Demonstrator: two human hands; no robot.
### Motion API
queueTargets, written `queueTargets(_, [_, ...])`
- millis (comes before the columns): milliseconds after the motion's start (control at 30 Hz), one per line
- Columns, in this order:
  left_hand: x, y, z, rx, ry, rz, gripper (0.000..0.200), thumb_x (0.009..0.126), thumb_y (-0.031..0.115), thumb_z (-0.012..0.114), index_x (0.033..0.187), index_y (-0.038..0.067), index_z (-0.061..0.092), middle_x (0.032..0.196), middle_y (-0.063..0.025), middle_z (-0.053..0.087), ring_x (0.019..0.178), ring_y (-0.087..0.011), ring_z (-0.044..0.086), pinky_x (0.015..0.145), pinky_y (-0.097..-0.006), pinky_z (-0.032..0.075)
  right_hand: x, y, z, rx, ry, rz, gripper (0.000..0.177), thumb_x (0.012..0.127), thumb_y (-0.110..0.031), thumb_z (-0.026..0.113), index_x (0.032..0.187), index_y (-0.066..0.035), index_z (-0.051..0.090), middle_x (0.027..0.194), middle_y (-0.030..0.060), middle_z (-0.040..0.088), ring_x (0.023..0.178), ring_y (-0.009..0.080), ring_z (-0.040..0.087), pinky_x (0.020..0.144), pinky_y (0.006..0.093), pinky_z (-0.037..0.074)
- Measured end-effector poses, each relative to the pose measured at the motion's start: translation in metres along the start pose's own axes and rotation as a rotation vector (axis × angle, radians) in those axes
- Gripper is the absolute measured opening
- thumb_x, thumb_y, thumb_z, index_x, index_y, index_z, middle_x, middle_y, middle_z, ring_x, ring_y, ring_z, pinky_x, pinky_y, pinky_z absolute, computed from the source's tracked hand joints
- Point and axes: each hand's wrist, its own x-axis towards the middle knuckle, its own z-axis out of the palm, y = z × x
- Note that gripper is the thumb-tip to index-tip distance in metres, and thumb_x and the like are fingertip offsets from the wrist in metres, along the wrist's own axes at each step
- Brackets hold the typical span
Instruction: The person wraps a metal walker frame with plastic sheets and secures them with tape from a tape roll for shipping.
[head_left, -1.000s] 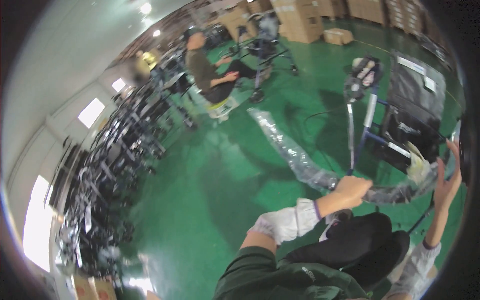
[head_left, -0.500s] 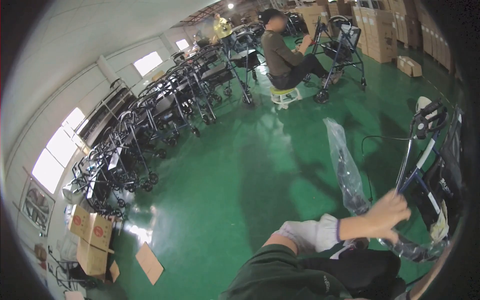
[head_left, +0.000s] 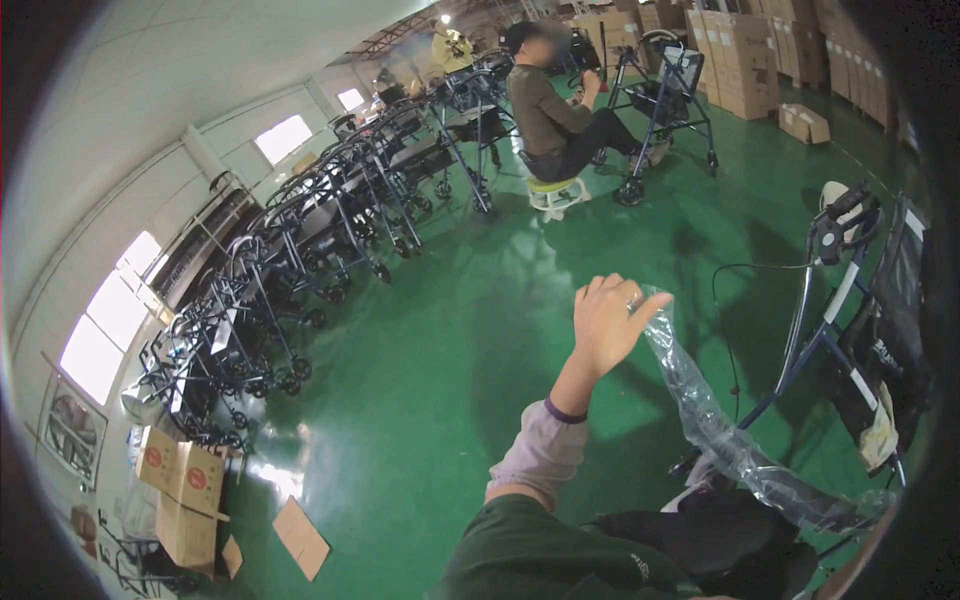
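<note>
Just now the left hand (head_left: pixel 606 322) has risen. Half a second ago it was low on the right, clenched on the plastic-wrapped part beside the rollator's frame. It now stands lifted, up and to the left, in mid-air over the green floor (head_left: pixel 430 380). The fingers are straight and close together, pointing up, and the thumb is stretched to the right. The top edge of a long clear plastic sleeve (head_left: pixel 700 408) seems nipped between thumb and forefinger.

The right hand, which showed open at the right edge a second ago, is out of view. By the look of it, the sleeve is being drawn upward and pulled taut, perhaps off whatever it covered. Its upper stretch looks crumpled and empty.

The sleeve's long axis runs on a slant. Its upper end is at the hand, pointing up and left toward the far end of the hall. Its lower end trails down and right, ending near the person's dark lap, below the rollator (head_left: pixel 822 335).

That rollator stands just right of the sleeve, with a blue frame and its brake handle (head_left: pixel 845 222) uppermost. Farther off, a co-worker (head_left: pixel 545 105) sits on a low stool (head_left: pixel 555 190) at another walker. A row of rollators (head_left: pixel 330 230) lines the left wall, with cardboard boxes (head_left: pixel 185 485) near its close end.
</note>
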Motion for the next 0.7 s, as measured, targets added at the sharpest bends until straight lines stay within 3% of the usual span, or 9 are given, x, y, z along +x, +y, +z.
queueTargets(100, [0.004, 0.001, 0.005, -0.105, 0.115, -0.013, 0.039, 0.092, 0.039, 0.058, 0.066, 0.012, 0.049, 0.070, 0.0014, 0.052, 0.074, -0.0218, 0.048, 0.079, -0.0354, 0.038, 0.006, -0.008, -0.002, 0.008, 0.022, -0.151, 0.033, 0.102, -0.036, 0.051, 0.094, -0.005, 0.059, 0.072, 0.0072, 0.051, 0.054, 0.0164, 0.043, 0.056, 0.0319, 0.039])
queueTargets(233, [0.014, -0.006, 0.008, -0.296, 0.147, -0.165, 0.044, 0.101, 0.033, 0.050, 0.070, 0.010, 0.029, 0.056, -0.0010, 0.031, 0.059, -0.0222, 0.024, 0.053, -0.0389, 0.027, 0.008, -0.011, -0.008, 0.013, 0.023, -0.222, 0.034, 0.101, -0.038, 0.054, 0.097, -0.004, 0.059, 0.068, 0.0046, 0.048, 0.051, 0.0132, 0.040, 0.052, 0.0306, 0.037])
queueTargets(300, [0.013, -0.004, 0.004, -0.360, 0.044, -0.273, 0.044, 0.102, 0.042, 0.045, 0.073, 0.013, 0.028, 0.059, 0.0029, 0.030, 0.058, -0.0179, 0.026, 0.056, -0.0353, 0.028, 0.007, -0.010, -0.010, 0.009, 0.020, -0.275, 0.032, 0.101, -0.033, 0.054, 0.100, -0.002, 0.062, 0.063, 0.0031, 0.045, 0.048, 0.0114, 0.035, 0.049, 0.0286, 0.032])
queueTargets(400, [0.005, 0.005, -0.003, -0.364, -0.110, -0.331, 0.047, 0.100, 0.053, 0.041, 0.077, 0.013, 0.032, 0.065, 0.0033, 0.041, 0.062, -0.0183, 0.034, 0.064, -0.0330, 0.033, 0.006, -0.004, -0.014, 0.150, -0.036, -0.319, 0.020, 0.099, -0.020, 0.058, 0.110, -0.004, 0.064, 0.088, 0.0084, 0.062, 0.069, 0.0155, 0.054, 0.068, 0.0306, 0.047])
queueTargets(500, [-0.005, 0.004, 0.001, -0.407, -0.185, -0.306, 0.052, 0.098, 0.057, 0.041, 0.076, 0.010, 0.038, 0.071, 0.0000, 0.051, 0.069, -0.0213, 0.044, 0.072, -0.0349, 0.037, 0.009, -0.004, -0.014, 0.027, 0.012, -0.307, 0.031, 0.101, -0.033, 0.054, 0.102, -0.003, 0.062, 0.068, 0.0037, 0.046, 0.051, 0.0132, 0.037, 0.052, 0.0294, 0.036])
queueTargets(600, [-0.015, 0.007, 0.006, -0.469, -0.235, -0.249, 0.047, 0.095, 0.054, 0.050, 0.079, 0.010, 0.046, 0.090, -0.0020, 0.062, 0.088, -0.0223, 0.053, 0.089, -0.0355, 0.035, 0.011, -0.010, -0.014, 0.040, 0.024, -0.286, 0.028, 0.103, -0.030, 0.050, 0.094, -0.005, 0.059, 0.065, 0.0024, 0.043, 0.048, 0.0124, 0.031, 0.049, 0.0287, 0.030])
queueTargets(700, [-0.020, 0.005, 0.022, -0.420, -0.136, -0.118, 0.040, 0.095, 0.043, 0.058, 0.073, 0.012, 0.044, 0.073, 0.0028, 0.052, 0.074, -0.0203, 0.047, 0.086, -0.0345, 0.036, 0.016, -0.010, -0.015, 0.068, -0.004, -0.344, 0.028, 0.104, -0.029, 0.047, 0.094, -0.005, 0.059, 0.064, 0.0034, 0.044, 0.047, 0.0127, 0.030, 0.048, 0.0287, 0.030])
